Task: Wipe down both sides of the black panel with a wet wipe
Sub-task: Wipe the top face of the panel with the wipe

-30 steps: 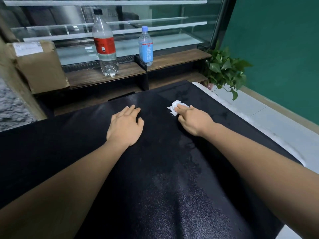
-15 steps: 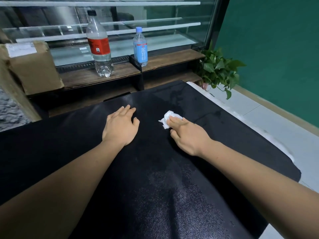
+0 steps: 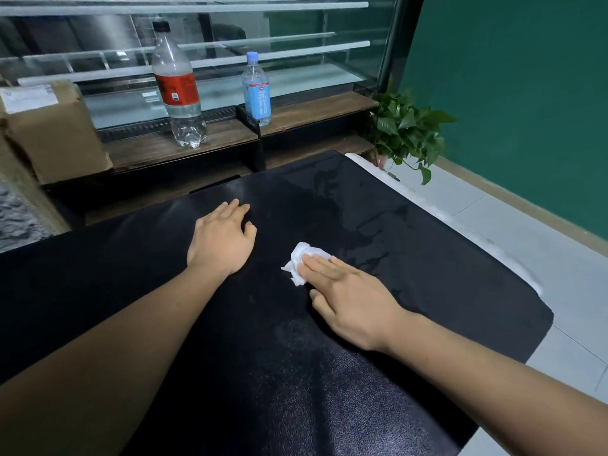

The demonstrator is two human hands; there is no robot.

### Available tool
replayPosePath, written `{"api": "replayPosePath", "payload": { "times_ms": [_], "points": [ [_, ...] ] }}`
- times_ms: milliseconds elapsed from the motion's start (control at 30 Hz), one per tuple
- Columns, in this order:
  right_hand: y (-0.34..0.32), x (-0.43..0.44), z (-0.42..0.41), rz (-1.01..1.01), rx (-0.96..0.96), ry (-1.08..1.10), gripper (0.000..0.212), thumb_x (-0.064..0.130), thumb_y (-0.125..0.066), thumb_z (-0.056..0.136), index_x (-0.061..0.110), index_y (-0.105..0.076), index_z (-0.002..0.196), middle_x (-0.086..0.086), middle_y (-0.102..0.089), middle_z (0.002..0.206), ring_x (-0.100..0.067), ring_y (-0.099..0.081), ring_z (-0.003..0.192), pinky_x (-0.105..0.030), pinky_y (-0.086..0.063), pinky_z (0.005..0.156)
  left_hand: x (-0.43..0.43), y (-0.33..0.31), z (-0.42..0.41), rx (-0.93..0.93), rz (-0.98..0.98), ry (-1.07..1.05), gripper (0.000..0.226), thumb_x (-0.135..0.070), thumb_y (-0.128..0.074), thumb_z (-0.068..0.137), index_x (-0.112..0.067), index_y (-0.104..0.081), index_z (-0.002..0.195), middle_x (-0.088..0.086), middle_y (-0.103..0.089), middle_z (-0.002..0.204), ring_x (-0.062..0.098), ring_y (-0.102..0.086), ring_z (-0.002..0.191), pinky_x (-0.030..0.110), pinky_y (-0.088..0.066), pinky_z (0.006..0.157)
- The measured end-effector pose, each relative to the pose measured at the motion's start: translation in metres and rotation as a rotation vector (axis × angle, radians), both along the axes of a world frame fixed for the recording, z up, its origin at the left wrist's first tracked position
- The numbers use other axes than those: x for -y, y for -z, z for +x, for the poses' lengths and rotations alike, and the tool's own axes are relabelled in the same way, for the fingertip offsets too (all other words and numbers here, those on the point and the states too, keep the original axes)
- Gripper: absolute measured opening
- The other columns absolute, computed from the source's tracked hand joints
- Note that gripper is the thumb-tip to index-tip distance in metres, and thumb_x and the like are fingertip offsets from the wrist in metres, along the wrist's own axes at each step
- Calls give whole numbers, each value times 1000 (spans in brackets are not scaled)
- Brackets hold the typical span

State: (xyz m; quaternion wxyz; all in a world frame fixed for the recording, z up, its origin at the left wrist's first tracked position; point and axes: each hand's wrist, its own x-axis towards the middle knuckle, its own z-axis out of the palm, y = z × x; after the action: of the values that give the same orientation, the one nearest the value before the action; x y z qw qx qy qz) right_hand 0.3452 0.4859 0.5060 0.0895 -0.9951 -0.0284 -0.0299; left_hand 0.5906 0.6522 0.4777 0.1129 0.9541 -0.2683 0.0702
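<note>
A large black textured panel [image 3: 427, 258] lies flat in front of me and fills most of the view, with wet streaks on its far right part. My left hand [image 3: 222, 240] rests flat on it with straight fingers, left of centre. My right hand [image 3: 348, 297] presses a crumpled white wet wipe [image 3: 301, 261] onto the panel with straight fingers; the wipe sticks out beyond the fingertips and part of it is hidden beneath them.
Beyond the panel a wooden ledge [image 3: 312, 113] carries a red-labelled bottle [image 3: 177, 87] and a blue-labelled bottle [image 3: 256, 90] before a glass display case. A cardboard box [image 3: 56, 130] stands at the left. A potted plant [image 3: 408, 133] and white floor [image 3: 526, 245] lie right.
My right hand has dragged the wipe back toward me across the panel. My left hand has stayed flat in the same spot.
</note>
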Motion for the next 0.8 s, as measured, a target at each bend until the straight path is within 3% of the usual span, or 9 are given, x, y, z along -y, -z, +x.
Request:
{"api": "replayPosePath", "payload": {
  "times_ms": [167, 367, 667, 800],
  "points": [
    [0, 14, 6, 13, -4, -5, 55, 34, -30, 108, 30, -31, 163, 11, -27, 171, -2, -18, 157, -26, -6, 130, 0, 0, 0, 0, -7, 0, 58, -48, -26, 105, -34, -40, 159, -9, -31, 169, 11, -23, 158, 40, -22, 125],
    [0, 47, 25, -4, 23, 64, 48, 30, -30, 107, 28, -42, 154, 14, -38, 163, -1, -27, 151, -21, -3, 125, 0, 1, 0, 3, -17, -2, 58, -49, -25, 104, -34, -40, 159, -10, -32, 169, 10, -23, 158, 40, -22, 126],
    [-8, 88, 53, 31, -65, 246, 36, 24, -30, 107, 18, -53, 134, -1, -53, 144, -19, -53, 130, -25, -12, 124, 0, 1, 0, 6, -1, -1, 58, -49, -26, 105, -34, -39, 160, -9, -31, 170, 11, -22, 158, 40, -22, 126],
    [-10, 88, 56, 49, -80, 255, 37, 22, -28, 107, 18, -52, 134, 6, -53, 142, -19, -53, 130, -31, -18, 127, 0, 1, 3, 15, 0, -1, 58, -50, -26, 104, -34, -40, 159, -9, -32, 169, 11, -24, 157, 40, -23, 125]
  ]
}}
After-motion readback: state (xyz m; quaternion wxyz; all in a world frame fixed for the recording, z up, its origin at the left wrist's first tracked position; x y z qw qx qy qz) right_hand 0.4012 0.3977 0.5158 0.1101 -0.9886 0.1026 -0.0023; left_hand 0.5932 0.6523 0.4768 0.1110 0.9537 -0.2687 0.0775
